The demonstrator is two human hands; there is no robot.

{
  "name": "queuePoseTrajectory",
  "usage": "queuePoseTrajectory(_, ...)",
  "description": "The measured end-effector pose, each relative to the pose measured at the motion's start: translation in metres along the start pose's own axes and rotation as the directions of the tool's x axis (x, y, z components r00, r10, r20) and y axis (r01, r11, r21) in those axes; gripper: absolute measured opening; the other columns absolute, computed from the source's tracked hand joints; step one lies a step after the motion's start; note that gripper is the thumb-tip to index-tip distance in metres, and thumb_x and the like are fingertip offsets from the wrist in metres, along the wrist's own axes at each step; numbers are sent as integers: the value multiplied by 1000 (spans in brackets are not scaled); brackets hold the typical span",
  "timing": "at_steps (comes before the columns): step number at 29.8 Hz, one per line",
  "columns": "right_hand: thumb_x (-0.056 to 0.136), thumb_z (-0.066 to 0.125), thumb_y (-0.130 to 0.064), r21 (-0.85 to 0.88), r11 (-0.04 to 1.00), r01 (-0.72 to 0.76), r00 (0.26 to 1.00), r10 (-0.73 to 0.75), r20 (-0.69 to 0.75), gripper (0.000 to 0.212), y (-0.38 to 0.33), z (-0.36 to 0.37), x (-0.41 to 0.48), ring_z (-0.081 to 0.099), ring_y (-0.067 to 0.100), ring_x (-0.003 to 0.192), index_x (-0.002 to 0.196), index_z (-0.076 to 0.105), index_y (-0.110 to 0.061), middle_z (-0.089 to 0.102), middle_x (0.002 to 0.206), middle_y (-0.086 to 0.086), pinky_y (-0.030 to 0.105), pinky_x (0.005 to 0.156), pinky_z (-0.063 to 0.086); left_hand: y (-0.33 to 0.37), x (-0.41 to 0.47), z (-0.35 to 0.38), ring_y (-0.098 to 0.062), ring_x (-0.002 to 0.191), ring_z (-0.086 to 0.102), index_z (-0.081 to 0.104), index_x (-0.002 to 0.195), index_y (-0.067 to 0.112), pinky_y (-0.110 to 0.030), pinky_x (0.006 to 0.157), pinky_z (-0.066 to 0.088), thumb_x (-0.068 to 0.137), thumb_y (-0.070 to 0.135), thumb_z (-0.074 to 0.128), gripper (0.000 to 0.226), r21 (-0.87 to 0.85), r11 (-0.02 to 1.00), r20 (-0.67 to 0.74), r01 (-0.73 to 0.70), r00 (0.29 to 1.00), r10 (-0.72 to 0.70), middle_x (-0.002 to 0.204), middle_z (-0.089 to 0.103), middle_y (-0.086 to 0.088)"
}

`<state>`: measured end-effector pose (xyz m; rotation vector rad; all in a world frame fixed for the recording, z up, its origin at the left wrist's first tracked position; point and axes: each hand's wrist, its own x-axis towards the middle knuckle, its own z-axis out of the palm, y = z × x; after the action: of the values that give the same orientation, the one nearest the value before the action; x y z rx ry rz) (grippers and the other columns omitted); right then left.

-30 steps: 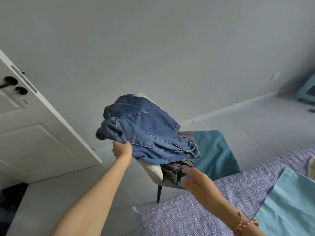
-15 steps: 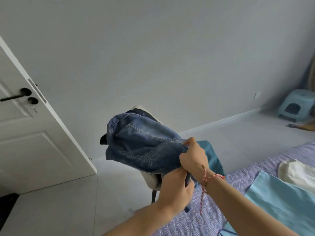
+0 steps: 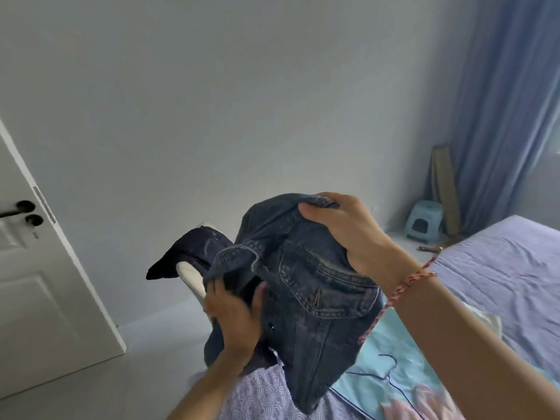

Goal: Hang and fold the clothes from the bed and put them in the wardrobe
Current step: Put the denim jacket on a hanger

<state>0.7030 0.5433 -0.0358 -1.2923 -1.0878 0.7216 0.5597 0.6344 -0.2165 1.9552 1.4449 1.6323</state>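
Above the bed's [image 3: 500,268] near edge, the right hand [image 3: 348,234] curls its fingers [image 3: 328,197] over the top fold of a denim jacket [image 3: 315,328], gripping it. Lower left, the left hand [image 3: 233,313] clutches a bunched edge, fingertips buried in the cloth. The jacket hangs with its long axis near vertical, tapering downward over the lilac sheet. Its flapped chest pocket faces the camera; a small tan mark there, perhaps a buttonhole, is too small to read. A red braided bracelet [image 3: 415,278] circles the right wrist. Behind, a dark garment [image 3: 194,247] drapes a white chair [image 3: 189,272].
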Motion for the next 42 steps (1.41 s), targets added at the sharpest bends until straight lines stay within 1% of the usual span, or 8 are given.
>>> queuePoseTrajectory(5, 82, 68, -9, -86, 995, 47, 996, -53, -71, 8, -83, -49, -74, 66, 26, 66, 80, 68, -1, 71, 77, 15, 34, 66, 57, 57, 14, -65, -43, 103, 50, 54, 107, -13, -52, 85, 44, 53, 8, 84, 65, 119, 993, -68, 10, 998, -2, 112, 52, -32)
queuePoseTrajectory(8, 80, 70, -7, -144, 990, -4, 984, -21, -175, 12, -112, -85, -129, 65, 21, 57, 82, 68, 5, 70, 67, 11, 26, 56, 56, 115, 5, -103, -31, 90, 53, 55, 87, 8, -32, 75, 30, 75, 18, 53, 16, -15, 998, 170, 68, 983, -65, 90, 58, -12)
queuePoseTrajectory(15, 76, 75, -25, -606, 750, -267, 916, 1, -402, 33, -167, -185, -255, 60, 25, 84, 100, 68, -2, 65, 98, 16, 33, 74, 52, 259, -4, -165, -12, 48, 29, 27, 56, 18, -30, 47, 21, 81, 8, 49, 35, -317, 874, 261, -369, 852, 455, 48, 32, 4)
queuePoseTrajectory(19, 54, 69, -68, -705, 685, -181, 945, -78, -318, 98, -176, -164, -314, 38, 16, 119, 138, 32, -33, 34, 128, -4, 36, 95, 42, 384, -40, -183, -23, 60, 51, 54, 71, 3, -33, 56, 37, 83, 8, 51, 14, -272, 688, 404, -673, 568, 717, 63, 54, -8)
queuePoseTrajectory(23, 80, 60, -35, -715, 612, -338, 843, -140, -519, 25, -111, -158, -322, 58, 28, 94, 97, 52, -20, 61, 97, 4, 37, 80, 49, 427, -87, -162, -21, 67, 49, 50, 75, 10, -27, 58, 31, 82, 6, 49, 7, -235, 459, 515, -857, 291, 806, 61, 39, 4)
queuePoseTrajectory(30, 90, 44, -17, -618, 421, -664, 645, -96, -758, 22, -72, -205, -384, 59, 34, 101, 109, 50, -9, 61, 110, 14, 37, 82, 45, 418, -132, -129, -23, 74, 56, 48, 82, 15, -25, 62, 31, 87, 9, 49, 8, -222, 407, 503, -886, 254, 826, 67, 46, 4)
queuePoseTrajectory(36, 74, 56, 8, -669, 211, -713, 505, -507, -698, 22, -78, -254, -430, 61, 41, 87, 95, 58, 3, 62, 92, 23, 47, 76, 47, 393, -175, -107, -25, 88, 63, 52, 101, 15, -30, 74, 48, 91, 4, 46, 16, -236, 654, 540, -719, 462, 703, 96, 62, -4)
queuePoseTrajectory(42, 87, 44, -3, -285, 554, -782, 234, -163, -959, 30, -68, -288, -481, 52, 43, 108, 116, 44, 4, 54, 116, 28, 42, 84, 41, 400, -195, -108, -28, 90, 63, 52, 109, 10, -35, 80, 50, 96, 18, 45, 16, -282, 620, 564, -732, 396, 724, 98, 66, -9)
